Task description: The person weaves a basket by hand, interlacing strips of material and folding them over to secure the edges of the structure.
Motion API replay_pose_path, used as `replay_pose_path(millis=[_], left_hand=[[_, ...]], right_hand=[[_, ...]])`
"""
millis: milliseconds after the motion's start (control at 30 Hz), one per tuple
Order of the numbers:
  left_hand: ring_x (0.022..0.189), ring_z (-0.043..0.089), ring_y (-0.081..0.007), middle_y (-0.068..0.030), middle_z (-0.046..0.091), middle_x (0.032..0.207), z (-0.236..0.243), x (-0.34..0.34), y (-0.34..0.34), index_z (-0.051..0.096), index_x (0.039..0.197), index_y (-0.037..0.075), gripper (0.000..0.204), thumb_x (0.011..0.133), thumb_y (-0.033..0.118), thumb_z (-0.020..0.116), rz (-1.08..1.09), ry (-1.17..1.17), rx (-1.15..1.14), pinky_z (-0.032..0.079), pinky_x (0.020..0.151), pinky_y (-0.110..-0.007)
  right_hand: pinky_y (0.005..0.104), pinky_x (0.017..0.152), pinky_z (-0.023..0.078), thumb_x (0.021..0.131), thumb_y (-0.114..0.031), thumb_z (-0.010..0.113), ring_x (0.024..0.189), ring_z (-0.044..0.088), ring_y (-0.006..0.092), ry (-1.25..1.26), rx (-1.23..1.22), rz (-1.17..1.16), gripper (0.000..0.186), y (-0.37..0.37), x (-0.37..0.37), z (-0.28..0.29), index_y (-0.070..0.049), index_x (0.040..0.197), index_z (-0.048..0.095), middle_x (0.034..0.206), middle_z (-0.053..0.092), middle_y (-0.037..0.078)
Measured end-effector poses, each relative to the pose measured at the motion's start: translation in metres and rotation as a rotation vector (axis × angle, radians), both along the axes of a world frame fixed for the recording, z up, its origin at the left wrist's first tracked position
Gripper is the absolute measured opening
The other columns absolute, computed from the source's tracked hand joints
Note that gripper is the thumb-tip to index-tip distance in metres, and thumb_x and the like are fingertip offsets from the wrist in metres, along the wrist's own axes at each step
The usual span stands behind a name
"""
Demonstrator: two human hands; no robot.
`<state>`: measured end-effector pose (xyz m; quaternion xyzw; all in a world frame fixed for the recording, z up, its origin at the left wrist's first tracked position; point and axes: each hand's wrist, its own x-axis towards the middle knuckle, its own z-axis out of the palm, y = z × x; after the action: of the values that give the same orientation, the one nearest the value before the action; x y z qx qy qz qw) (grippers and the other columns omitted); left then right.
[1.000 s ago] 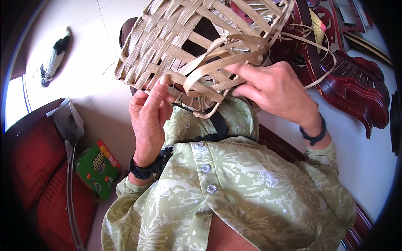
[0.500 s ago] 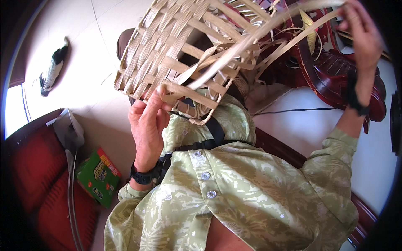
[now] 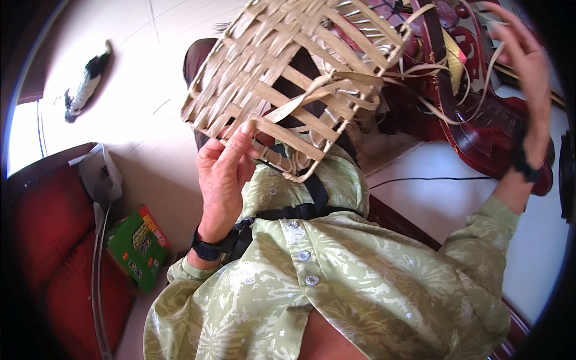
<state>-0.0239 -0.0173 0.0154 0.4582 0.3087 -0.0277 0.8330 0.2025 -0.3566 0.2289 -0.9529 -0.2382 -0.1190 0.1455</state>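
Observation:
My left hand (image 3: 225,174) pinches the lower edge of a tan basket (image 3: 258,66) of flat woven strips, thumb on top. The weave is dense at the left and more open toward the right, with loose strips (image 3: 318,90) lying across it and dangling off that side. Up at the far right, my right hand (image 3: 519,57) is raised with its fingers extended and apart; a thin strip curves close by, and I cannot make out whether it touches the fingertips.
Dark red carved wooden furniture (image 3: 465,144) stands at the right, a black cable (image 3: 432,178) below it. At the left are a red seat (image 3: 60,234), a grey long-stemmed object (image 3: 99,180) and a green box (image 3: 135,252). A black-and-white object (image 3: 87,81), possibly an animal, lies on the tiled floor.
My right hand moved from the weave out to the upper right, drawing a long strip, then its fingers spread and that strip dropped back. My left hand still grips the basket.

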Motion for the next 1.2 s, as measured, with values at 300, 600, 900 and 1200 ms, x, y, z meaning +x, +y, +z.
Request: replay_pose_path(millis=[300, 600, 900, 1200], left_hand=[[0.038, 0.031, -0.0029, 0.0043, 0.054, 0.054, 0.005, -0.003, -0.001, 0.070, 0.082, 0.005, 0.020, 0.098, 0.017, 0.070, 0.023, 0.007, -0.005, 0.024, 0.042, -0.022], [0.041, 0.034, -0.0016, 0.0011, 0.065, 0.066, -0.006, -0.008, 0.001, 0.074, 0.095, 0.005, 0.013, 0.096, 0.018, 0.072, 0.021, -0.008, -0.083, 0.026, 0.042, -0.020], [0.045, 0.039, 0.0009, -0.0016, 0.070, 0.070, -0.005, -0.007, 0.005, 0.074, 0.099, 0.003, 0.014, 0.095, 0.016, 0.075, 0.002, -0.033, -0.203, 0.023, 0.042, -0.017], [0.047, 0.039, 0.0015, 0.0003, 0.067, 0.066, -0.003, -0.009, 0.006, 0.075, 0.097, 0.004, 0.013, 0.094, 0.017, 0.075, -0.010, -0.010, -0.160, 0.025, 0.043, -0.018]], right_hand=[[0.0402, 0.090, 0.049, 0.072, -0.012, 0.078, 0.098, 0.061, 0.0270, 0.044, -0.044, 0.845, 0.031, 0.163, -0.090, -0.129, -0.004, 0.100, 0.069, 0.099, 0.063, 0.008], [0.0363, 0.079, 0.046, 0.074, -0.013, 0.066, 0.088, 0.059, 0.0230, -0.173, -0.276, 0.932, 0.010, 0.168, -0.083, -0.135, -0.007, 0.081, 0.062, 0.082, 0.057, 0.005], [0.0349, 0.057, 0.044, 0.091, -0.026, 0.068, 0.063, 0.060, 0.0165, 1.144, -0.056, 0.483, 0.032, 0.178, -0.061, -0.098, 0.004, 0.083, 0.061, 0.065, 0.060, 0.007], [0.0314, 0.054, 0.039, 0.091, -0.042, 0.068, 0.058, 0.049, 0.0101, 1.144, -0.156, 0.402, 0.049, 0.187, -0.049, -0.096, 0.005, 0.080, 0.071, 0.062, 0.057, 0.002]])
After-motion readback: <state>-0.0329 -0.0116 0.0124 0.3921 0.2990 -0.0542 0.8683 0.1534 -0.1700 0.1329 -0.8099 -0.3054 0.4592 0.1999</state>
